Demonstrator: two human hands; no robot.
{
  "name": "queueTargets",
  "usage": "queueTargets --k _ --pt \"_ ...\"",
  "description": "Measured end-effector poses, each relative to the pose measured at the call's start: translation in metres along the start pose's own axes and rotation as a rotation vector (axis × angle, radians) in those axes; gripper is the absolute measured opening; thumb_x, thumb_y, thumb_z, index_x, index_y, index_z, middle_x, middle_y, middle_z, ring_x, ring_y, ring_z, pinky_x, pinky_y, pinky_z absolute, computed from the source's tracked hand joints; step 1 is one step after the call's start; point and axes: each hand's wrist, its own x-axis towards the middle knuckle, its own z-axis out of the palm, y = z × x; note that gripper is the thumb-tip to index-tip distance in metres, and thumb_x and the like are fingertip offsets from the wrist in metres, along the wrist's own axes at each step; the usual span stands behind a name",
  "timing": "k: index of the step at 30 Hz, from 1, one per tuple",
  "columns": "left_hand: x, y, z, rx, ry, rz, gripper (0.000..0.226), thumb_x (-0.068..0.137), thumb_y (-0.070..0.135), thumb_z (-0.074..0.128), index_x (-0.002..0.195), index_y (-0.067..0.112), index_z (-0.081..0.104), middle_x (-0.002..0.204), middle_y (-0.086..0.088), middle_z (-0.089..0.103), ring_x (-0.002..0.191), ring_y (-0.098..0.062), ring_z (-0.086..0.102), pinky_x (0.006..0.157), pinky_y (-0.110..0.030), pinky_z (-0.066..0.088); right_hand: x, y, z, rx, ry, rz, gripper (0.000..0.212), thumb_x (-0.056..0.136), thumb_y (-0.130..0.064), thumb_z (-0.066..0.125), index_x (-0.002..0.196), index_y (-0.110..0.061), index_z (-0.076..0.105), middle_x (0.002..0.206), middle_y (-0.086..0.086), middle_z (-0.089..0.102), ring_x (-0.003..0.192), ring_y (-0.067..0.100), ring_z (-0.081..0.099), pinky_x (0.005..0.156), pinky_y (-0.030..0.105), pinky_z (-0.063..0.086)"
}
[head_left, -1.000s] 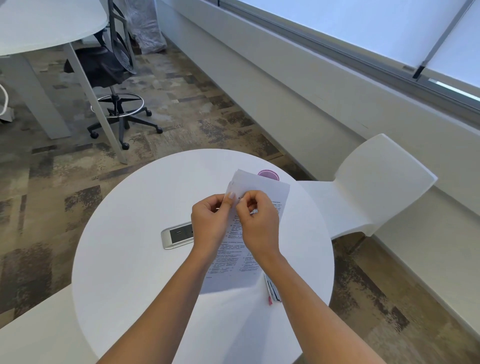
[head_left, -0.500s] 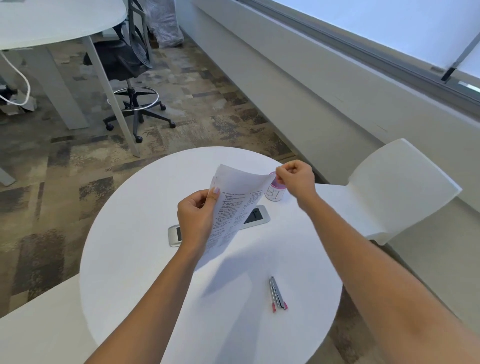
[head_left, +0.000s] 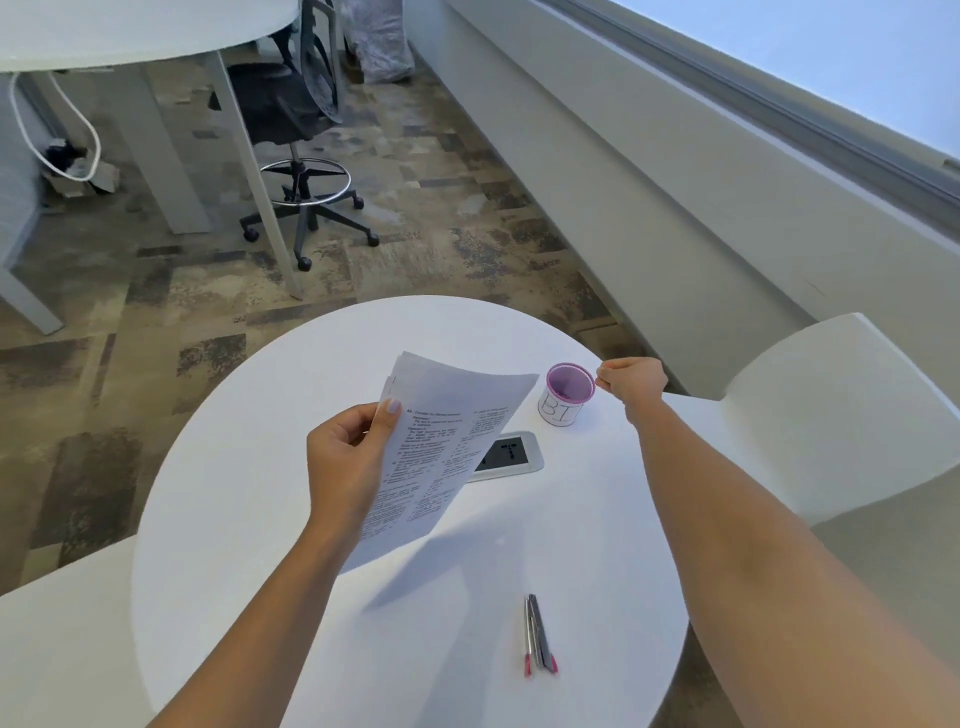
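Left hand (head_left: 345, 462) grips the papers (head_left: 447, 415) above the desk's (head_left: 260, 519) centre. Right hand (head_left: 631, 382), fingertips pinched together, anything held too small to tell, sits at the cup's (head_left: 563, 410) 3 o'clock rim. This looks like a drop-off step; the next move is likely to release over the cup.

Cup (head_left: 563, 410) is standing on the tabletop (head_left: 249, 519), near its far right edge. Right hand (head_left: 631, 382) is hovering at the cup's right rim; contact unclear. Device (head_left: 511, 454) is lying flat just nearer than the cup, slightly left. Papers (head_left: 447, 426) are hanging left of the cup in the left hand (head_left: 345, 457), overlapping the device's left end. Pens (head_left: 537, 639) are lying side by side, well nearer than the cup. Chair (head_left: 831, 405) is standing right of the cup, off the tabletop.
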Motion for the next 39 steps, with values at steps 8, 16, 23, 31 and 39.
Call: queueTargets --k 8,16,23,31,39 --pt "0.006 -0.008 0.019 -0.012 0.0 -0.048 0.015 0.089 0.03 0.07 0.077 0.022 0.077 0.079 0.0 0.078 0.072 -0.018 0.07 0.071 -0.037 0.056 0.036 -0.007 0.012 0.088 -0.006 0.003 0.012 0.082 0.008 0.067 0.089 0.002 0.075 0.09 0.022 0.072 0.08 0.032 0.071 0.081 0.04 0.06" --pt "0.011 -0.011 0.031 -0.016 -0.003 -0.061 0.016 0.088 0.032 0.07 0.075 0.027 0.079 0.079 0.002 0.078 0.069 -0.012 0.069 0.068 -0.032 0.055 0.056 -0.019 0.025 -0.036 0.007 -0.101 0.015 0.083 0.004 0.063 0.088 -0.001 0.077 0.091 0.02 0.074 0.084 0.032 0.072 0.082 0.042 0.059" --pt "0.011 -0.012 0.032 0.004 -0.019 -0.054 0.016 0.089 0.033 0.069 0.076 0.028 0.079 0.079 0.002 0.078 0.068 -0.011 0.069 0.067 -0.034 0.054 0.063 -0.019 0.029 -0.091 0.045 -0.159 0.016 0.079 -0.003 0.07 0.091 -0.008 0.079 0.09 0.014 0.076 0.086 0.029 0.071 0.084 0.041 0.058" --pt "0.009 -0.009 0.029 0.024 -0.026 -0.069 0.016 0.089 0.034 0.07 0.082 0.022 0.078 0.082 -0.001 0.078 0.077 -0.025 0.071 0.079 -0.049 0.057 0.046 -0.025 0.026 -0.086 0.005 -0.236 0.016 0.083 -0.002 0.064 0.09 -0.006 0.078 0.089 0.014 0.075 0.078 0.024 0.072 0.081 0.039 0.06" --pt "0.002 0.001 0.022 0.021 -0.056 -0.063 0.016 0.088 0.031 0.072 0.076 0.021 0.077 0.077 -0.001 0.078 0.069 -0.016 0.069 0.072 -0.039 0.056 -0.033 -0.068 0.01 0.102 -0.435 -0.373 0.03 0.088 -0.037 0.068 0.096 -0.009 0.073 0.075 0.002 0.071 0.064 0.013 0.068 0.063 0.026 0.057"
